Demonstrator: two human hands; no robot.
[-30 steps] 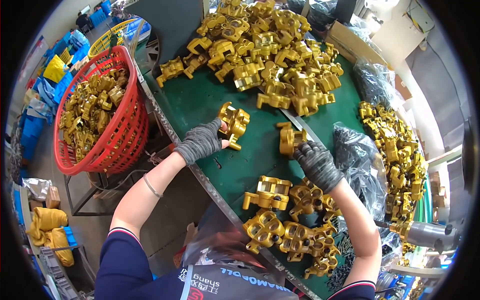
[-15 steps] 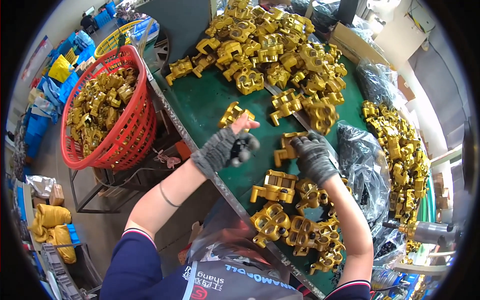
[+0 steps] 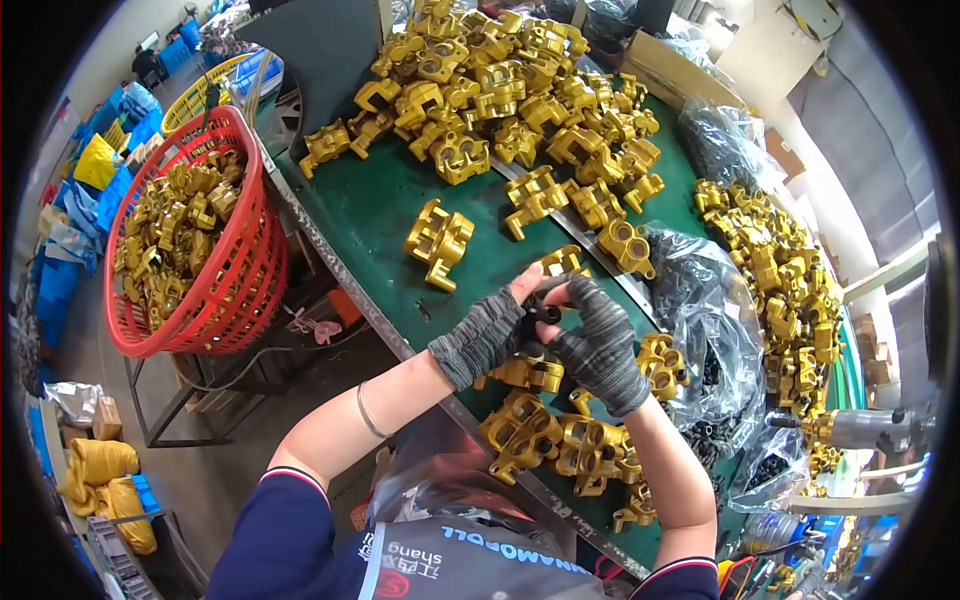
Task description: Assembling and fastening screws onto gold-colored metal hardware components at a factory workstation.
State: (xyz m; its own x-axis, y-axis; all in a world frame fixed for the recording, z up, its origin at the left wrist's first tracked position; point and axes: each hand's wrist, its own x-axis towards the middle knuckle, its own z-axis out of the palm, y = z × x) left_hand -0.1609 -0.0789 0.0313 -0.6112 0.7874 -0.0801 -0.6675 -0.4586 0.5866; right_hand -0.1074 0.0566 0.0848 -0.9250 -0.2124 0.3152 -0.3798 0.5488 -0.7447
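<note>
My hands, in grey knitted gloves with some bare fingertips, meet above the near part of the green bench. My left hand [image 3: 487, 335] curls round small black parts, mostly hidden by its fingers. A short black ring-ended part [image 3: 547, 313] shows between the two hands, and the fingers of my right hand [image 3: 605, 345] close on it. Just behind the fingertips lies a gold metal caliper [image 3: 562, 262], partly covered. Another gold caliper [image 3: 438, 243] rests alone to the left. Several more gold calipers [image 3: 522, 432] sit close below my hands, partly hidden by my right arm.
A large heap of gold calipers [image 3: 500, 85] covers the bench's far end. At left stands a red basket [image 3: 262, 262] full of them. Clear plastic bags with black parts [image 3: 705, 310] lie on the right, beside more calipers [image 3: 780, 290] and a grey power tool [image 3: 865, 430].
My right hand has left the gold caliper and come over to my left hand, at the black part. The left hand has moved nearer to me. The view has shifted a little.
</note>
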